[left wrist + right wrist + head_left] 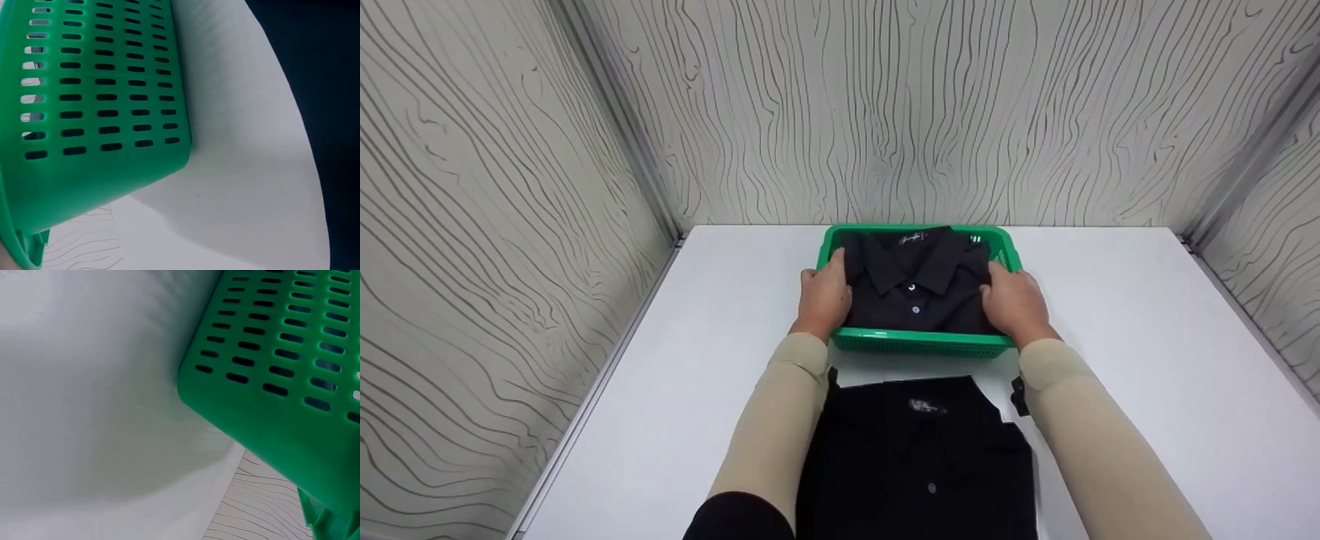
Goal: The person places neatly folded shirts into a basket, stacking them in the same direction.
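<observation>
A green perforated basket [922, 341] is near the back of the white table, with a dark collared shirt [885, 307] folded inside, collar and buttons facing up. My left hand [825, 296] grips the basket's left rim, thumb over the inner side beside the shirt. On the opposite rim, my right hand [1016, 304] holds on the same way. Both wrist views are filled by the slotted basket wall [107, 84], close over the tabletop; the fingers under the rim are hidden. Nearer to me, another black shirt [922, 457] lies flat, button side up.
The white table [660, 420] stretches out on both sides of the basket. Wood-grain patterned panels [840, 112] rise behind it and at the left and right. A small black item [1020, 396] shows beside my right forearm.
</observation>
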Motion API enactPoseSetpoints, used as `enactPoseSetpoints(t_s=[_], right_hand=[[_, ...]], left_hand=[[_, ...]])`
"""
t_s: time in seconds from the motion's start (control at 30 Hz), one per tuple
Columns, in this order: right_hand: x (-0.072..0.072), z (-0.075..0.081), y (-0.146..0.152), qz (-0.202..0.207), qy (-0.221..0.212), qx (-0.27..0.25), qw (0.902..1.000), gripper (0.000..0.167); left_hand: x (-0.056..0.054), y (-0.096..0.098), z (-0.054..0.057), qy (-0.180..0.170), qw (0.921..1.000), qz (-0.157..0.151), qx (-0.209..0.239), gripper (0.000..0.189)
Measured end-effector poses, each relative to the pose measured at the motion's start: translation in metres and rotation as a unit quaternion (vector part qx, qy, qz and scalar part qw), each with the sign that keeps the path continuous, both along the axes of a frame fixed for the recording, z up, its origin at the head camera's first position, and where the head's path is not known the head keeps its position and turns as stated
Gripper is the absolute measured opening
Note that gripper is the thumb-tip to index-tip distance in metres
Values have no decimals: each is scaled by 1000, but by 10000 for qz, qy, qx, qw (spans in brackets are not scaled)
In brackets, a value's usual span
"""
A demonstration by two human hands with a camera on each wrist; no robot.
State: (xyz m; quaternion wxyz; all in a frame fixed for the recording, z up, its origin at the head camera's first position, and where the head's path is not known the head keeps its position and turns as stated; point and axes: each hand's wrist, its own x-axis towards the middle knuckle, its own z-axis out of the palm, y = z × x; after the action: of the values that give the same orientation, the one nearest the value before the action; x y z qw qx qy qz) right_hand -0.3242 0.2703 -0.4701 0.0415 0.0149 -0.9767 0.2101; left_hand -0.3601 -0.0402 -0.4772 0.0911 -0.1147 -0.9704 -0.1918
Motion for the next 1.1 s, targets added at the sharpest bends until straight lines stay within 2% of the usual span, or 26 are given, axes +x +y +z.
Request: enactPoseSetpoints(t_s=[0.23,0.33,0.53,0.6,0.73,0.87,0.97,1.1], right_hand=[[-2,0,-2,-196,103,-391,9990,56],[-4,0,-2,-285,197,-651,9973,60],[-3,-1,-1,-423,702,-1021,9914,65],[-2,-1,0,-467,858,-1101,9891,64],[0,-1,2,-496,979,-1445,9834,58],[4,0,8,-704,1063,-2203,9671,49],[8,1,11,-1012,1412,-2631,9490,41],[15,8,12,-1154,1960,-2618,9379,34]], left_hand=[[2,0,2,31,9999,158,-11,62],[3,0,1,151,9997,193,22,60],[6,-2,0,684,9941,153,833,54],[8,-3,1,721,9918,93,1054,53],[12,-3,4,393,9915,-26,1242,57],[18,-4,8,-80,9917,-160,1272,60],[24,-9,9,-307,9909,-294,1274,60],[36,-17,13,-365,9912,-464,1188,60]])
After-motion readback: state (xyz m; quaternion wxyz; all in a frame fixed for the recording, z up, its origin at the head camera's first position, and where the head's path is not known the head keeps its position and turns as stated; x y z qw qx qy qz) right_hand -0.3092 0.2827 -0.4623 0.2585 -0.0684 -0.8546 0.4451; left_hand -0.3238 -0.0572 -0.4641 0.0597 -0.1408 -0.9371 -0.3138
